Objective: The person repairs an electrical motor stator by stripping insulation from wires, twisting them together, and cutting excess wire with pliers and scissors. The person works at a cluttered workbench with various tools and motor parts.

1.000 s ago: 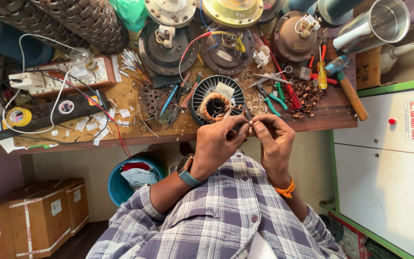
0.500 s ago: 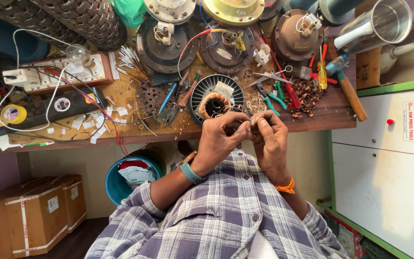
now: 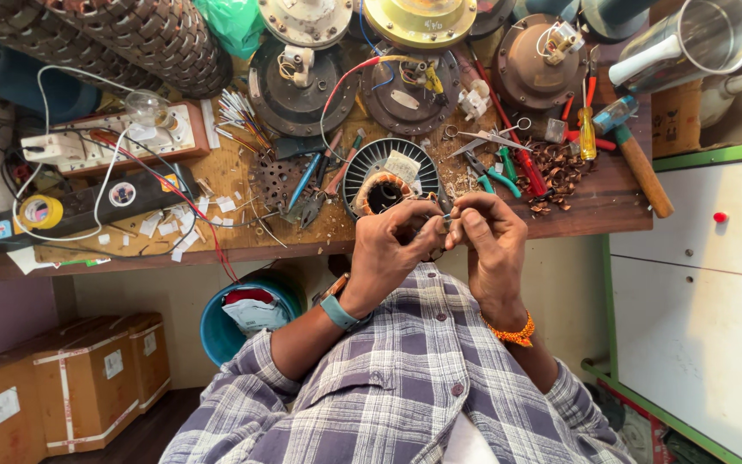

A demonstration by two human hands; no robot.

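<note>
The wooden workbench (image 3: 594,202) carries a black wound stator (image 3: 388,180) at its near edge. Just before it, the left hand (image 3: 392,249) and right hand (image 3: 493,245) meet, fingertips pinching a small metal part (image 3: 441,225), too small to identify.

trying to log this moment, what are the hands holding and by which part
Both hands, left hand and right hand, pinch something small between their fingertips, meeting near the stator; what it is cannot be told.

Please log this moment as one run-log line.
left hand: on small part | right hand: on same part | near: copper-wound stator, workbench edge
</note>
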